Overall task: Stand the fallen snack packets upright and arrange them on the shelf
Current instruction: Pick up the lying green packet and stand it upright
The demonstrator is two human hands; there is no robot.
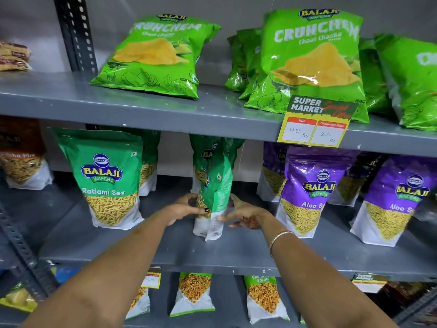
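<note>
Glossy green sev pouch [216,185] stood edge-on on grey metal shelf [165,247], left hand [186,207] and right hand [246,215] clamping its sides; purple pouches [307,190] beside.

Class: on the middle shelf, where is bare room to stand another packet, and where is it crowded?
Bare shelf lies between the Ratlami Sev packet and the held green packet. Crowded on the right: Aloo Sev packets stand in rows.

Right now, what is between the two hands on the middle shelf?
The head view shows a green snack packet standing upright between the left hand and right hand.
</note>
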